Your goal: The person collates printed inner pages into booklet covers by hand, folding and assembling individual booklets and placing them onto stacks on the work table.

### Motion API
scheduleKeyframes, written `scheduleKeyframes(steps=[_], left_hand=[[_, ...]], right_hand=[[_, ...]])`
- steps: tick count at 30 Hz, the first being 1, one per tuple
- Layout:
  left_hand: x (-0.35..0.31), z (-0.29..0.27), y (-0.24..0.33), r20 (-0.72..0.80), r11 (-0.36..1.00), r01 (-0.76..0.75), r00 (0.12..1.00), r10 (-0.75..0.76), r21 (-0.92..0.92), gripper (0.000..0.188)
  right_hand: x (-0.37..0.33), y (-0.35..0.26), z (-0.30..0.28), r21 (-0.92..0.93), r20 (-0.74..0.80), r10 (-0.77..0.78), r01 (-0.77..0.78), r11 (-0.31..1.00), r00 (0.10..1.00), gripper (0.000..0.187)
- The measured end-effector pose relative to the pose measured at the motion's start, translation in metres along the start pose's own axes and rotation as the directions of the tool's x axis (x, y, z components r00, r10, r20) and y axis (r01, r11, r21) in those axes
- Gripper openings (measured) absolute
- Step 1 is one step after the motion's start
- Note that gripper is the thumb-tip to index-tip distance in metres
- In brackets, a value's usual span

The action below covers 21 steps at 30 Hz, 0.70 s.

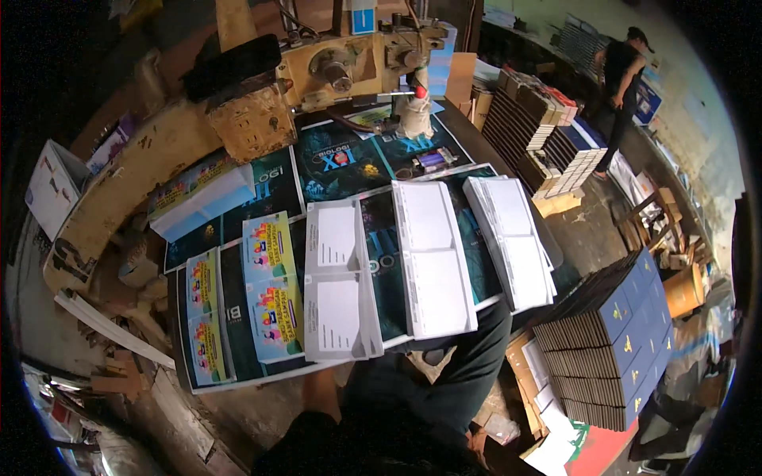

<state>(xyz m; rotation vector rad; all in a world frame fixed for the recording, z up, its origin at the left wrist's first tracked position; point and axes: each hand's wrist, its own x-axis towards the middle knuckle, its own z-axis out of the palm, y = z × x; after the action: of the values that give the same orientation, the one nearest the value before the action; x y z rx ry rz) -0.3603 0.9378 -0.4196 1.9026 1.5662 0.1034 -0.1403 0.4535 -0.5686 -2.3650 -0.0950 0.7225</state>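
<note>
White paper stacks (432, 254) lie untouched; both hands are unseen, grip unknowable.

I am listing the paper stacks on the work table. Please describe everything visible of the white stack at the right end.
The white stack is a thick pile of plain white sheets, longer than wide, each showing two blank panels end to end. Its layers fan slightly at the left edge. It lies flat at the right end of the work table, on dark printed sheets, and overhangs the table's near edge a little. Beside it on the left lies another white stack. No hand touches it.
</note>
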Motion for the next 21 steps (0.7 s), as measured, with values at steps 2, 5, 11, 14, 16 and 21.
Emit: scheduleKeyframes(steps=[2,5,11,14,16,21], left_hand=[[-0.005,-0.003,-0.013,-0.015,0.998,0.055,0.998,-0.055,-0.016,0.051],[-0.004,-0.006,-0.025,-0.041,0.993,0.103,0.994,-0.105,-0.051,0.051],[0.000,-0.010,-0.039,-0.076,0.980,0.160,0.983,-0.170,-0.121,0.052],[0.002,-0.011,-0.046,-0.097,0.971,0.186,0.975,-0.202,-0.150,0.053],[0.002,-0.015,-0.050,-0.116,0.966,0.199,0.969,-0.220,-0.165,0.054],[-0.006,-0.030,-0.062,-0.196,0.951,0.241,0.940,-0.279,-0.194,0.055]], right_hand=[[-0.001,0.001,-0.002,-0.053,0.023,0.018,-0.017,0.998,1.000,0.030],[0.006,-0.001,-0.008,-0.138,0.059,0.026,-0.018,0.990,0.998,0.030],[0.014,0.001,-0.016,-0.311,0.134,0.042,0.002,0.950,0.990,0.032],[0.019,0.004,-0.019,-0.389,0.176,0.026,0.045,0.920,0.984,0.035],[0.021,0.003,-0.020,-0.405,0.187,0.030,0.049,0.913,0.982,0.035],[0.024,-0.012,-0.016,-0.341,0.166,0.025,0.033,0.939,0.986,0.034]])
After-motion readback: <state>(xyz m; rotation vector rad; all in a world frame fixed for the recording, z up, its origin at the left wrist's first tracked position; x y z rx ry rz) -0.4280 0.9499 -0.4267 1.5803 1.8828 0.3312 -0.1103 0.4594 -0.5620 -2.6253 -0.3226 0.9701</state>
